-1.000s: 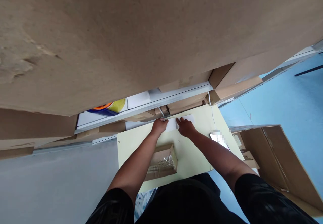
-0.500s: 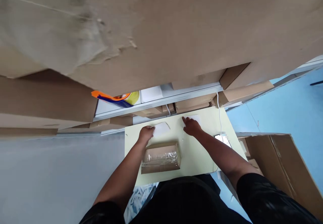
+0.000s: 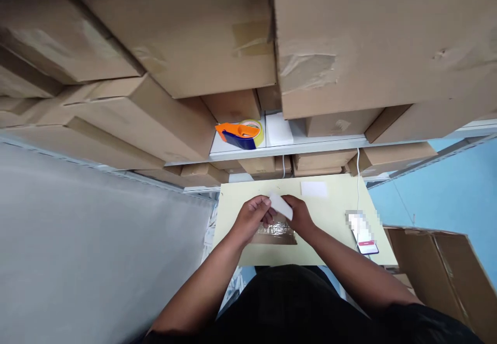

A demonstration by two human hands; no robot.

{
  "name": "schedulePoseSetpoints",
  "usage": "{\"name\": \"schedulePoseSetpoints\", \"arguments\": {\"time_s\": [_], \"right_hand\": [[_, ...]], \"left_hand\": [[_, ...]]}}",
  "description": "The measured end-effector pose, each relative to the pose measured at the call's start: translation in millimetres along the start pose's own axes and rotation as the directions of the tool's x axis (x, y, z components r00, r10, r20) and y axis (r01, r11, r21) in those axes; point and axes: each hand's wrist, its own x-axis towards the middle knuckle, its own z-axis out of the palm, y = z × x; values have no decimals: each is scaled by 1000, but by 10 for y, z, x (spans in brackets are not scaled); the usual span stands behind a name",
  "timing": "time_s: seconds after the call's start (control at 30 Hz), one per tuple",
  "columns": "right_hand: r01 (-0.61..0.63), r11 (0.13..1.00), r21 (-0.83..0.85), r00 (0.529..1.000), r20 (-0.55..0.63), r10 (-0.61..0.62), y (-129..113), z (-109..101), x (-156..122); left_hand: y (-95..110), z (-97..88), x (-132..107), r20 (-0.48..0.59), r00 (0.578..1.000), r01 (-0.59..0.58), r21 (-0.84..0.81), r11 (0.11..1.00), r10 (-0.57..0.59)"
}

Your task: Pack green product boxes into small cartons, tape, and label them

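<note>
A small white paper slip (image 3: 281,206) is held up between my two hands, above the parcel. My left hand (image 3: 252,221) pinches its left end between thumb and fingers. On its other end my right hand (image 3: 301,217) is closed, with part of the fingers hidden. Below them lies a brown cardboard box (image 3: 276,239) wrapped in shiny clear tape, its far side covered by my hands. A second white paper (image 3: 314,189) lies flat near the far edge of the pale yellow table (image 3: 330,245).
A phone (image 3: 364,234) lies at the table's right, with a white cable (image 3: 357,178) hanging near it. An orange and blue tape dispenser (image 3: 241,134) rests on the shelf (image 3: 298,145) ahead. Large cartons (image 3: 373,44) overhang the table, and an open carton (image 3: 430,266) stands at the right.
My left hand has lifted the paper slip off the table and brought it over the box. My right hand has left the other paper and now grips the slip too. The view has shifted.
</note>
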Motion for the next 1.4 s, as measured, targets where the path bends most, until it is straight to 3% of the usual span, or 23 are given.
{"name": "schedulePoseSetpoints", "arguments": {"time_s": [0.03, 0.13, 0.23, 0.4, 0.53, 0.73, 0.97, 1.2, 1.4], "right_hand": [[-107, 976, 190, 992, -46, 118, -94, 55, -37], [-299, 735, 609, 909, -53, 414, -393, 216, -208], [-298, 600, 742, 881, -28, 472, -691, 409, -447], [-266, 590, 762, 900, -23, 435, -1037, 763, -820], [-232, 638, 734, 911, -65, 406, -1163, 946, -1004], [-266, 665, 698, 897, -72, 435, -1163, 1002, -1113], [-254, 705, 662, 917, -66, 393, -1113, 856, -1086], [-312, 670, 674, 907, 1, 421, -1022, 687, -1056], [-416, 641, 645, 878, 103, 467, -837, 622, -976]], "left_hand": [[-6, -79, -71, -17, 998, -56, 2, 998, 56], [-103, -382, -255, -124, 985, -115, 27, 993, 117], [-232, -634, -442, -88, 993, -84, 0, 996, 83], [-298, -854, -780, 100, 987, -112, -114, 987, 124], [-284, -957, -950, 151, 977, -135, -119, 984, 152], [-308, -948, -1039, 132, 982, -130, -56, 990, 137], [-288, -822, -1002, 77, 988, -131, -83, 988, 137], [-259, -661, -935, 58, 993, -101, -47, 994, 103], [-271, -566, -868, 33, 988, -152, -52, 987, 154]]}}
